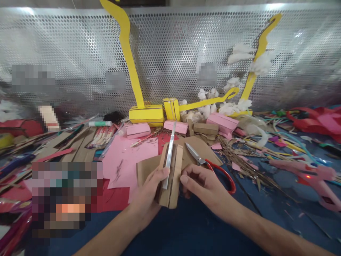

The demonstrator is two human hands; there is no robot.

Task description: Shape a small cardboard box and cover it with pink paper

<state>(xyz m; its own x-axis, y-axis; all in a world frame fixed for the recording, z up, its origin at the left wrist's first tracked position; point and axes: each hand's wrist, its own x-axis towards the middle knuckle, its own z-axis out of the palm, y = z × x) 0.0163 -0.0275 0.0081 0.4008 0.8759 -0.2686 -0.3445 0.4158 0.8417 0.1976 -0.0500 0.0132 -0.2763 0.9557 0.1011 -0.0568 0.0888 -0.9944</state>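
Observation:
In my left hand [150, 190] is a small folded brown cardboard box [174, 190] with dark lines along its edges. A narrow shiny metal strip [172, 147] lies lengthwise over it, pressed down by my left thumb. My right hand [201, 183] is close against the box's right edge, fingers curled and thumb near the index finger. Whatever may be between those fingertips is hidden. Just beyond that hand lie scissors [220, 170] with red handles, blades apart, partly on a flat brown cardboard sheet [206, 145].
Pink sheets [138, 153] lie to the left. Yellow hammer-like shapes [146, 114] and pink blocks [138, 130] stand along a perforated metal panel [170, 42]. A pink glue gun [306, 170] with a lit red light is at right, near cardboard scraps [245, 160].

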